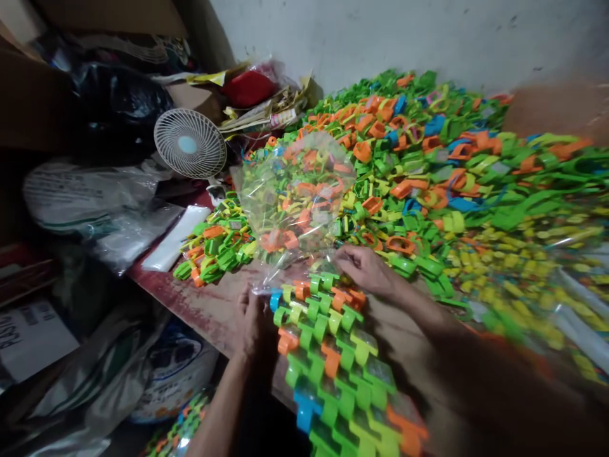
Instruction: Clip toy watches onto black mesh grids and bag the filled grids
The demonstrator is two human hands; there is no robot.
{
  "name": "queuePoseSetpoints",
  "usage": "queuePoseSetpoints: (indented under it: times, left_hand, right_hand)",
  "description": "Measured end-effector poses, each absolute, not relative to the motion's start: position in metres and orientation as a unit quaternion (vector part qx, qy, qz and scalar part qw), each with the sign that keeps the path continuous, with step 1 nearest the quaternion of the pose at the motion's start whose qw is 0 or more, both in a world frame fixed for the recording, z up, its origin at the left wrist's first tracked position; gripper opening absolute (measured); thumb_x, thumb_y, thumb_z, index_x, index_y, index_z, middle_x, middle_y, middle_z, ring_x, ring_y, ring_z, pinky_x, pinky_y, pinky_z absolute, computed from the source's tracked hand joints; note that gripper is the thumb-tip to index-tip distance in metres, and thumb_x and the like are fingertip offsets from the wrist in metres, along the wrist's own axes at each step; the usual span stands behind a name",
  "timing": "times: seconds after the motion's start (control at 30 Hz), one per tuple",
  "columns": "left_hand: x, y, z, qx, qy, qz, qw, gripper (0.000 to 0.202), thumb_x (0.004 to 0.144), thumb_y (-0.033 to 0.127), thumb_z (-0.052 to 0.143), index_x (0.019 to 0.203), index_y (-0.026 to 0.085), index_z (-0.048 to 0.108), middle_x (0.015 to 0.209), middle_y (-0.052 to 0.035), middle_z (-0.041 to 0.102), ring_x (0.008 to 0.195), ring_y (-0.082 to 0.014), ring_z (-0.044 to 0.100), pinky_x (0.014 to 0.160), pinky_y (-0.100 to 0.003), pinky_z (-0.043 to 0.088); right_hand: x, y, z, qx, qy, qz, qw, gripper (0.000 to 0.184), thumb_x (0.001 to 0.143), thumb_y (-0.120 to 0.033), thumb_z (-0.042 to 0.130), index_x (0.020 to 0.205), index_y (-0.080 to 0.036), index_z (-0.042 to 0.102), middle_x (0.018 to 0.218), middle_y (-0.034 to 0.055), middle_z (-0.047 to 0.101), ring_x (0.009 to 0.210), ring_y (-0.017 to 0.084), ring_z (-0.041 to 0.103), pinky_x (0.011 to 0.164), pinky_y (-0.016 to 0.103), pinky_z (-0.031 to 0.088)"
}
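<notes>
A stacked row of interlocked plastic toy pieces (333, 355), green, orange, yellow and blue, lies across the table towards me. A clear plastic bag (295, 197) stands open over its far end. My left hand (252, 324) grips the bag's lower edge at the left of the row, fingers closed. My right hand (364, 266) pinches the bag's edge at the row's right side, fingers curled.
A huge heap of loose coloured plastic pieces (428, 158) covers the table's back and right. A smaller pile (214, 247) lies left of the bag. A small white fan (190, 143), sacks and cardboard boxes crowd the left. The table's edge (190, 311) runs diagonally.
</notes>
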State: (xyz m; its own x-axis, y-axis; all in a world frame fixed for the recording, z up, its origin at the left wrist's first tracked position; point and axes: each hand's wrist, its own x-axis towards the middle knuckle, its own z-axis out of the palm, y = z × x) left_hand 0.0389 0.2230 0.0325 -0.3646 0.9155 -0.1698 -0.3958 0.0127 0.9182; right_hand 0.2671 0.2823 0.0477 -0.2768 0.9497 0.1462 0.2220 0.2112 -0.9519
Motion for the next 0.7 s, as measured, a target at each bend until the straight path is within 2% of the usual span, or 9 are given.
queuePoseSetpoints:
  times: [0.1, 0.2, 0.3, 0.4, 0.47, 0.57, 0.7]
  left_hand:
    - [0.040, 0.201, 0.024, 0.313, 0.533, 0.643, 0.453, 0.024, 0.069, 0.040, 0.075, 0.073, 0.020, 0.062, 0.059, 0.0049, 0.057, 0.053, -0.0109, 0.049, 0.050, -0.019, 0.041]
    - [0.032, 0.185, 0.011, 0.365, 0.565, 0.617, 0.408, 0.015, 0.063, 0.026, 0.078, 0.074, 0.020, 0.068, 0.067, 0.0011, 0.063, 0.063, -0.0146, 0.056, 0.059, -0.021, 0.046]
    - [0.023, 0.177, -0.003, 0.455, 0.587, 0.559, 0.370, 0.025, 0.059, 0.013, 0.076, 0.082, 0.023, 0.071, 0.082, -0.0027, 0.069, 0.080, -0.0206, 0.062, 0.074, -0.026, 0.051]
    - [0.018, 0.180, -0.008, 0.536, 0.572, 0.496, 0.372, 0.019, 0.059, 0.012, 0.075, 0.072, 0.025, 0.068, 0.089, -0.0053, 0.071, 0.096, -0.0272, 0.062, 0.091, -0.036, 0.049]
    - [0.014, 0.186, -0.006, 0.552, 0.559, 0.477, 0.394, 0.014, 0.060, 0.013, 0.074, 0.062, 0.024, 0.065, 0.083, -0.0054, 0.071, 0.092, -0.0281, 0.063, 0.098, -0.040, 0.045]
    - [0.005, 0.188, -0.002, 0.569, 0.537, 0.454, 0.427, 0.021, 0.058, 0.014, 0.075, 0.050, 0.024, 0.058, 0.076, -0.0048, 0.071, 0.091, -0.0279, 0.063, 0.106, -0.042, 0.038]
    - [-0.005, 0.175, -0.009, 0.586, 0.507, 0.436, 0.457, 0.028, 0.060, 0.023, 0.075, 0.045, 0.026, 0.051, 0.075, -0.0069, 0.070, 0.102, -0.0313, 0.060, 0.109, -0.043, 0.034]
  right_hand:
    - [0.278, 0.260, 0.045, -0.439, -0.759, 0.287, 0.387, 0.017, 0.086, -0.023, 0.052, 0.084, -0.016, 0.067, 0.078, 0.0036, 0.070, 0.070, 0.016, 0.063, 0.066, 0.027, 0.048]
    - [0.280, 0.242, 0.039, -0.413, -0.796, 0.172, 0.407, 0.023, 0.088, -0.017, 0.047, 0.094, -0.017, 0.070, 0.096, 0.0091, 0.073, 0.091, 0.020, 0.066, 0.083, 0.035, 0.052]
    - [0.276, 0.231, 0.032, -0.401, -0.812, 0.122, 0.407, 0.028, 0.090, -0.015, 0.047, 0.105, -0.018, 0.070, 0.099, 0.0103, 0.072, 0.096, 0.022, 0.063, 0.086, 0.039, 0.052]
    - [0.268, 0.220, 0.027, -0.425, -0.798, 0.129, 0.408, 0.030, 0.093, -0.017, 0.045, 0.109, -0.018, 0.069, 0.096, 0.0097, 0.072, 0.095, 0.022, 0.064, 0.084, 0.039, 0.054]
    - [0.261, 0.208, 0.024, -0.447, -0.784, 0.128, 0.412, 0.030, 0.094, -0.019, 0.044, 0.110, -0.018, 0.069, 0.098, 0.0096, 0.072, 0.095, 0.022, 0.065, 0.085, 0.038, 0.054]
    - [0.254, 0.183, 0.017, -0.498, -0.757, 0.090, 0.414, 0.031, 0.093, -0.020, 0.044, 0.111, -0.020, 0.070, 0.102, 0.0102, 0.073, 0.096, 0.024, 0.067, 0.088, 0.040, 0.054]
    - [0.253, 0.148, 0.005, -0.589, -0.749, 0.074, 0.294, 0.028, 0.090, -0.024, 0.046, 0.097, -0.027, 0.073, 0.098, 0.0109, 0.072, 0.094, 0.028, 0.065, 0.082, 0.041, 0.054]
